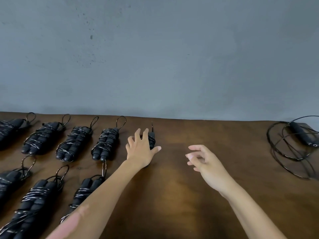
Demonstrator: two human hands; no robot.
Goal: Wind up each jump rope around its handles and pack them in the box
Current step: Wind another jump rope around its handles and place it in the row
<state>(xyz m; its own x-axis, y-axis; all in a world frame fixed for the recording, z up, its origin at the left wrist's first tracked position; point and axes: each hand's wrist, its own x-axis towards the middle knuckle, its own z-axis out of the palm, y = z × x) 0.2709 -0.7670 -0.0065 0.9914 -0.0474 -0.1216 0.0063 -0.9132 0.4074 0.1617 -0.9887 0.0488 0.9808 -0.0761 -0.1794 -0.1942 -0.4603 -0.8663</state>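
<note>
Left forearm crosses near edge of table (181, 195), over one wound rope. Left hand (140, 149) rests fingers spread on wound rope (151, 139) at far end of back row, palm down, not curled round it. Right hand (202, 161) hovers just right of left hand above bare table, fingers loosely bent, holding nothing. Left of left hand: wound ropes (72, 144) in two rows. Far right of left hand: loose rope (293, 145), cord sprawled in loops, near wall (155, 57).
</note>
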